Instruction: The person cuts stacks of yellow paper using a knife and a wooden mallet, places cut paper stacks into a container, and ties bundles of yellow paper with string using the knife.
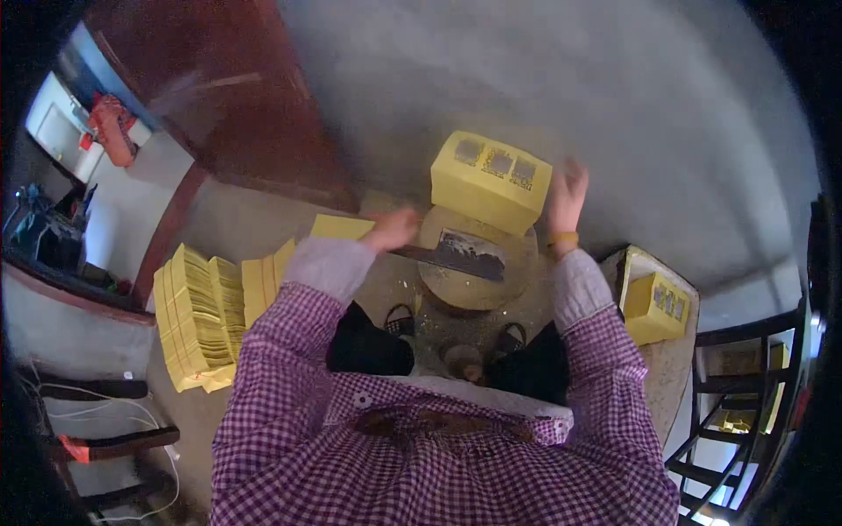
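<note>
1. Reference: clock directions run from the centre of the round block (478, 296), with 12 o'clock farthest from the person.
2. Yellow paper stack (487, 195): at 12 o'clock, overlapping the block's far edge in view; how far it bears on the wood cannot be confirmed. Three grey printed panels show on its upper face.
3. Right hand (567, 200): at 2 o'clock, beside the stack's nearer-to-3 end. The grip is loosely open, fingers raised; contact with the paper cannot be determined.
4. Left hand (395, 230): near 10 o'clock, blurred, fingers partly curled, close to the handle of the cleaver (471, 256). Whether the grip has hold of anything cannot be told.
5. Cleaver: lies on the block, handle toward 9 o'clock.
6. Surroundings: ribbed yellow bundles (195, 320) between 8 and 9 o'clock; a smaller yellow stack (656, 309) between 3 and 4.
7. Handling assessment: the paper stack is probably dense and fairly heavy, firm under compression, yet liable to shear into loose sheets. Edges likely crease easily. Recommended hold: both ends, at 9 and 3 o'clock, palms pressing inward, fingers beneath.
</note>
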Motion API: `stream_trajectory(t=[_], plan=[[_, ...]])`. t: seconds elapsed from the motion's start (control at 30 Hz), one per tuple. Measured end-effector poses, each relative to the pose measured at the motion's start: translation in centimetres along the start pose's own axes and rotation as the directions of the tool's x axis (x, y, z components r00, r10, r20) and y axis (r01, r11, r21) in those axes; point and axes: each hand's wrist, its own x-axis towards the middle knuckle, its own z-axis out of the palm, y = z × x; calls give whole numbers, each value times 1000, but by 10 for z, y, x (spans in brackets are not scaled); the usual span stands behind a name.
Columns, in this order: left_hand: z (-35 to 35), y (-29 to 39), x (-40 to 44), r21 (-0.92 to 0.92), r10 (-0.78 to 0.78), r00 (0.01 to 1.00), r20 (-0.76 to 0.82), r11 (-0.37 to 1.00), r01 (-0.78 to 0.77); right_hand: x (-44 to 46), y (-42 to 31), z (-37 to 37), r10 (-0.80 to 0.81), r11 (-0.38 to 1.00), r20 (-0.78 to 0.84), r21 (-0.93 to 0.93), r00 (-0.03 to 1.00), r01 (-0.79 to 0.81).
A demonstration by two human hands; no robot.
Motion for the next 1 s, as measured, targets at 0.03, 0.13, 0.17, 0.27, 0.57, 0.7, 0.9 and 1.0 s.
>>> stream_trajectory(t=[0.03, 0.13, 0.17, 0.27, 0.57, 0.7, 0.9, 1.0], plan=[[14, -8, -21, -4, 103, 993, 51, 995, -103, 6, -32, -4, 97, 989, 286, 79, 953, -124], [8, 20, -54, 497, 178, 961, 213, 827, -264, 25, -24, 8, 246, 969, 697, -184, 673, -164], [9, 26, -53, 496, 175, 963, 207, 829, -257, 22, 0, 15, 147, 970, 762, -236, 631, 59], [10, 43, -52, 456, -50, 983, 178, 889, -38, 23, 23, 20, 46, 932, 839, -232, 543, 280], [62, 101, -136, -46, 30, 999, 40, 999, -28, 13, 52, 23, -155, 897, 810, -125, 565, 424], [25, 145, -151, -655, -338, 940, 51, 699, 287, -3, 25, 13, -114, 857, 738, -265, 665, 442], [-22, 166, -116, -483, -315, 932, -180, 853, 195, -20, 7, 6, -47, 851, 701, -345, 711, 396], [-19, 167, -94, -375, -266, 930, -255, 913, 159, -21, 7, 5, -109, 849, 686, -311, 719, 427]])
